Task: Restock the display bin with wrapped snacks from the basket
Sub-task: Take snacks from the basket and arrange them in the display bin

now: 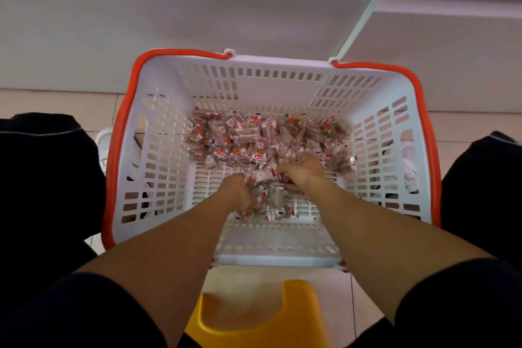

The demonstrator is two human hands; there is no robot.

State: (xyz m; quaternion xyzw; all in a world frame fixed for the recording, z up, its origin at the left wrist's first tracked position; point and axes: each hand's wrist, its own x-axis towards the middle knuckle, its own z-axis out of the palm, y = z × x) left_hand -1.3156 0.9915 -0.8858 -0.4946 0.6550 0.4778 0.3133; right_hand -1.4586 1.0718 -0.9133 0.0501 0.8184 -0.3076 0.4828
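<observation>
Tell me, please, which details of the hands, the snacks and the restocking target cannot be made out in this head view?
- Display bin: not in the head view.
- Left hand and right hand: fingers buried in the wrapped snacks; count gathered unclear.
- Snack labels: too small and blurred.
- Yellow stool: cut off by the bottom edge.
- Floor under the basket: hidden.

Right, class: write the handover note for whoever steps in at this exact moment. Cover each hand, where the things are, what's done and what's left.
Left hand: down in the basket, fingers curled round a clump of wrapped snacks.
Right hand: gripping the same clump from the other side.
Remaining snack pile: on the basket floor, towards the far wall.
Done: a handful gathered.
Left: lift it out and carry it to the display bin, which is out of view; repeat for the pile.
</observation>
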